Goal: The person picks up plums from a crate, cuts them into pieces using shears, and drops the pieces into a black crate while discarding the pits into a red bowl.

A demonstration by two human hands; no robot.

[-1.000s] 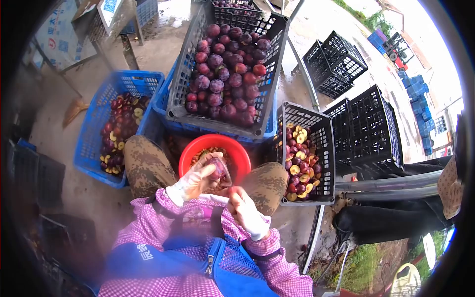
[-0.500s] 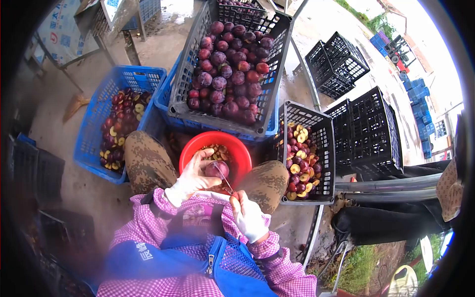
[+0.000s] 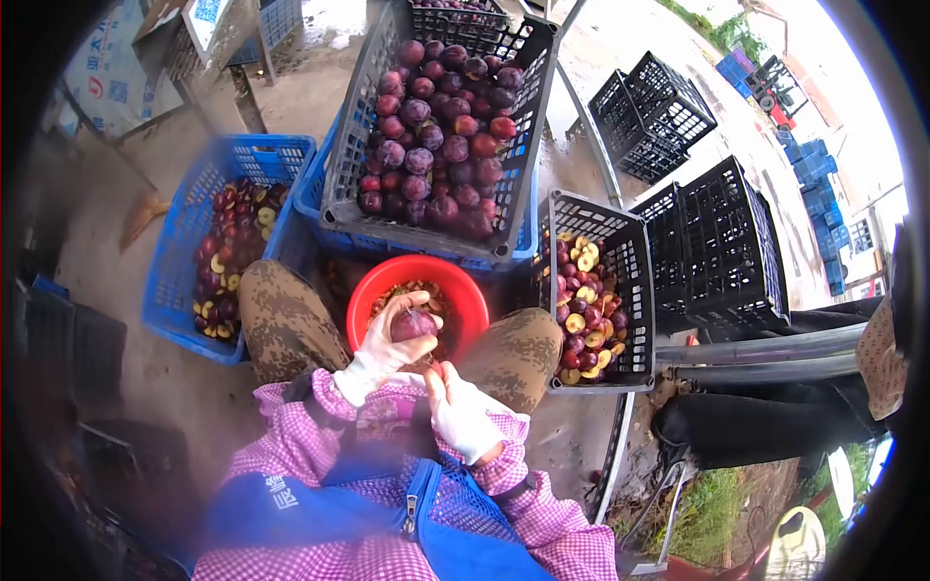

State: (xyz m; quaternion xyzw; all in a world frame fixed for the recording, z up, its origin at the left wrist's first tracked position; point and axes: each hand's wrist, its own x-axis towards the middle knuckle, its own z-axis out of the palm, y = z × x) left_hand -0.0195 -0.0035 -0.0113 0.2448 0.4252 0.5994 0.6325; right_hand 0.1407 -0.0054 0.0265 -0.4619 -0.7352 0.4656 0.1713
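My left hand (image 3: 380, 347), in a white fingerless glove, grips a whole dark purple plum (image 3: 414, 325) over the red bucket (image 3: 477, 308). Close below it and to the right, my right hand (image 3: 463, 418), gloved the same way, is closed on a small knife. The knife's thin blade is hard to make out now, near or behind the plum. Inside the bucket lie brownish plum scraps (image 3: 448, 334). The bucket stands between my knees, which are in camouflage trousers (image 3: 291, 320).
A black crate of whole plums (image 3: 339, 160) rests on a blue crate ahead. Cut plums lie in a blue crate (image 3: 165, 281) at left and a black crate (image 3: 641, 290) at right. Farther right are stacked black crates (image 3: 731, 242), metal pipes (image 3: 775, 356) and another person's dark trouser leg (image 3: 765, 431).
My right hand has shifted up and left, closer to the plum, and the blade seen across the plum before is now mostly hidden. The plum has moved slightly left. The view has shifted a little.
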